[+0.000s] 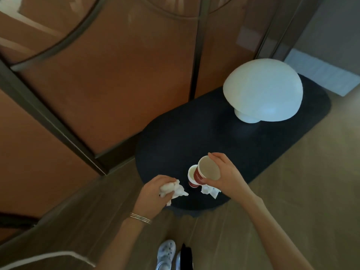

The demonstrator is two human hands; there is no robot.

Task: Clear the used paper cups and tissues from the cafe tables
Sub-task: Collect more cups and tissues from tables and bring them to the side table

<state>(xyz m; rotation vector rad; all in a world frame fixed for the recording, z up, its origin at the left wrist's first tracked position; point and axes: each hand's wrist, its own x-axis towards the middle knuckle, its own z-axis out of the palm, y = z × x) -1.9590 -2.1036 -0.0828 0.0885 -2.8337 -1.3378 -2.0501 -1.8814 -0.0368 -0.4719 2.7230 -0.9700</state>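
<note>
My right hand [224, 172] grips a large red paper cup [208, 170] by its rim, tilted so its empty inside faces me, just above the near end of the dark oval table [194, 137]. A smaller red cup [192, 176] stands on the table right beside it, on the left. Under my right hand a crumpled white tissue [210, 191] lies on the table. My left hand [155, 190] clutches another crumpled white tissue [173, 189] over the table's near left edge.
A white mushroom-shaped lamp [263, 90] stands at the far end of the table. Brown panels with dark metal frames [93, 84] run close along the table's left side. Wooden floor [292, 182] lies to the right and near me, with my shoes [165, 254] below.
</note>
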